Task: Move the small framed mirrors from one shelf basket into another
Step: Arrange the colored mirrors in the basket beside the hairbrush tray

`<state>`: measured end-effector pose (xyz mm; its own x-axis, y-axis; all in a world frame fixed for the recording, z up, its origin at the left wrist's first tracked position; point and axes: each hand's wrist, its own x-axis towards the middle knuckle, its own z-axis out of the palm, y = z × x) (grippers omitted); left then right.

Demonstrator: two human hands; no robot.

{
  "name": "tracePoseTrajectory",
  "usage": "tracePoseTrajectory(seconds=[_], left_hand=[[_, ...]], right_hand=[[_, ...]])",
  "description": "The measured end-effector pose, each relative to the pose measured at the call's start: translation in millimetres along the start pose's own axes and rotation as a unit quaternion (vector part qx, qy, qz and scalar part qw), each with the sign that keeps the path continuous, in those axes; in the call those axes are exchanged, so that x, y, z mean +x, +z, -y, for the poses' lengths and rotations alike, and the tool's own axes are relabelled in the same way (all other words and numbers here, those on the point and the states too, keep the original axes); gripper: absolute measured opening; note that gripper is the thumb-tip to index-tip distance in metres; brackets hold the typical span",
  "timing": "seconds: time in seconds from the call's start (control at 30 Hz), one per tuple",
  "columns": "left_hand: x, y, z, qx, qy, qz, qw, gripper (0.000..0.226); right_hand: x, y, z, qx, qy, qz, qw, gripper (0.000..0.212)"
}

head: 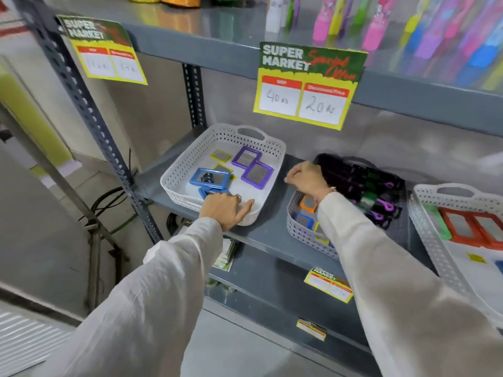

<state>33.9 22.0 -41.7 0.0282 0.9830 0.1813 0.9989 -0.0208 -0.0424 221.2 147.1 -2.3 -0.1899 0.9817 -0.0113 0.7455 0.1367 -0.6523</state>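
A white perforated basket (190, 156) on the grey shelf holds several small framed mirrors: two purple (257, 175), a large blue one (209, 176) and yellow ones (220, 155). My left hand (226, 210) rests on its front rim, fingers curled over the near edge of another blue mirror (215, 191). To the right, a smaller grey basket (299, 229) holds an orange mirror (309, 203) and a blue mirror (303, 220); my arm hides part of it. My right hand (307, 178) hovers above its far end, fingers closed, with nothing visible in them.
Black packs with purple and green pieces (362, 183) are piled behind the grey basket. Another white basket (424, 213) with red frames (473, 227) sits at the far right. A yellow price sign (310, 85) hangs from the shelf above. A slotted upright post (89, 104) stands on the left.
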Motion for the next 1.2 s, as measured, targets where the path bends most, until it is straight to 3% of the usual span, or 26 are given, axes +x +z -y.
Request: tracePoseTrajectory(seconds=[0.4, 0.5, 0.7, 0.9, 1.0, 1.07, 1.2], left_hand=[[1, 5, 0, 0.027, -0.003, -0.014, 1.000, 0.070], [1, 3, 2, 0.026, -0.050, -0.021, 0.998, 0.060], [6, 22, 2, 0.021, -0.041, -0.028, 0.999, 0.065], [8, 20, 1, 0.033, -0.032, -0.033, 0.998, 0.065], [7, 20, 2, 0.035, -0.030, -0.035, 0.998, 0.065], [6, 20, 2, 0.032, -0.031, -0.034, 0.998, 0.064], [5, 19, 1, 0.031, -0.030, -0.029, 0.999, 0.064]], right_hand=[[80, 108, 71, 0.002, -0.126, 0.101, 0.987, 0.014], [99, 124, 77, 0.021, -0.125, 0.120, 0.985, 0.015], [108, 134, 78, -0.021, -0.125, 0.191, 0.973, 0.029], [116, 144, 84, -0.073, -0.114, 0.208, 0.969, 0.050], [114, 143, 92, -0.096, -0.108, 0.204, 0.968, 0.037], [114, 149, 94, -0.121, -0.113, 0.193, 0.967, 0.056], [107, 155, 94, -0.119, -0.105, 0.185, 0.970, 0.057]])
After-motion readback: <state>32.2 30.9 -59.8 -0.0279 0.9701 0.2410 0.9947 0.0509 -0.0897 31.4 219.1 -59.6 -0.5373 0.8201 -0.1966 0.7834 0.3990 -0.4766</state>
